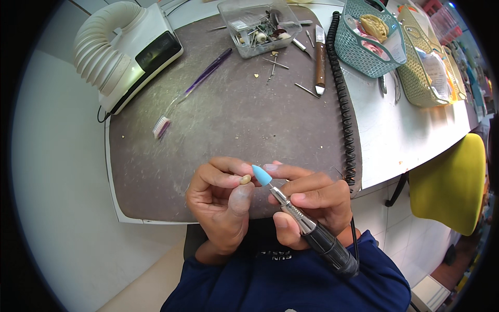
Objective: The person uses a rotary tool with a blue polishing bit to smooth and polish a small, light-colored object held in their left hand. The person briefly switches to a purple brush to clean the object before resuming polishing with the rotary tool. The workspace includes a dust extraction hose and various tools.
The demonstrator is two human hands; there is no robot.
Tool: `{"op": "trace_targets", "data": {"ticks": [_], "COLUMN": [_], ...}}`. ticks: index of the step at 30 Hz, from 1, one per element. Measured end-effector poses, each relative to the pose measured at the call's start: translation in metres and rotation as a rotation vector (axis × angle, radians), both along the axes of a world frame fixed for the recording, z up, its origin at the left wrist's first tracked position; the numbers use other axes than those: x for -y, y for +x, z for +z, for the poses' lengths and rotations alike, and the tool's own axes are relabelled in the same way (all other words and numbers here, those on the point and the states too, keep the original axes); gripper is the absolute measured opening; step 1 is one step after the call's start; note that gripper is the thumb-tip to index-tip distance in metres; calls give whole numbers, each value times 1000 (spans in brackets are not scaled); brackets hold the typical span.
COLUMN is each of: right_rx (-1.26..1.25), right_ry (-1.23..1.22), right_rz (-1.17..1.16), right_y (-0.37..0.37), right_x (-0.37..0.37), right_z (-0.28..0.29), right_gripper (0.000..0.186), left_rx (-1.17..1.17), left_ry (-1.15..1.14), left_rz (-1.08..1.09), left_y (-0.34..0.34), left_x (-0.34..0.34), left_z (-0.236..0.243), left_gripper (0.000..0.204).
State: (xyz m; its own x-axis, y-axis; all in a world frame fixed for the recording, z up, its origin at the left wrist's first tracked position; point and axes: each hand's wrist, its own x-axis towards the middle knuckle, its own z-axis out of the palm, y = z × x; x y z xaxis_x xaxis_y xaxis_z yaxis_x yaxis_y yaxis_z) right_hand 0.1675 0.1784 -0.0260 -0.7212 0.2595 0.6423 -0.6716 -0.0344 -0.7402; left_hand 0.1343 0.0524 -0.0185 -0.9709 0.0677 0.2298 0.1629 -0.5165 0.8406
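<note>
My left hand (218, 203) pinches a small yellowish piece (245, 179) between thumb and fingertips. My right hand (317, 203) grips a black-and-silver rotary handpiece (327, 249) held at a slant, with a light blue cone-shaped tip (262, 174) fitted at its upper end. The cone sits just right of and slightly above the small piece; I cannot tell whether they touch. Both hands are at the front edge of the grey work mat (156, 182). A black coiled cord (347, 125) runs along the mat's right side.
Around the mat's back lie a white hose unit (145, 67), a purple toothbrush (208, 70), a plastic box of burs (257, 34), a wooden-handled knife (320, 62) and loose small tools. Mesh baskets (366, 65) stand at right, above a yellow chair (444, 182).
</note>
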Motion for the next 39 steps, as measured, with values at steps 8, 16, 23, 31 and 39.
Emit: {"op": "trace_targets", "data": {"ticks": [8,16,23,31,39], "right_rx": [39,53,43,57,58], "right_ry": [36,118,151,128,142], "right_rz": [-45,-6,34,-29,-17], "right_y": [-1,-2,-3,-1,0], "right_x": [2,-1,-2,3,1], "right_z": [0,7,9,9,7], "right_gripper": [34,34,34,37,38], "left_rx": [-13,-7,19,53,32], "left_ry": [23,-20,29,-50,57], "left_rz": [-40,-31,-68,-45,-88], "left_y": [0,-1,-2,0,-1], "left_x": [-1,0,-1,-4,1], "left_z": [-1,0,2,6,-2], "left_gripper": [17,18,17,19,17]}}
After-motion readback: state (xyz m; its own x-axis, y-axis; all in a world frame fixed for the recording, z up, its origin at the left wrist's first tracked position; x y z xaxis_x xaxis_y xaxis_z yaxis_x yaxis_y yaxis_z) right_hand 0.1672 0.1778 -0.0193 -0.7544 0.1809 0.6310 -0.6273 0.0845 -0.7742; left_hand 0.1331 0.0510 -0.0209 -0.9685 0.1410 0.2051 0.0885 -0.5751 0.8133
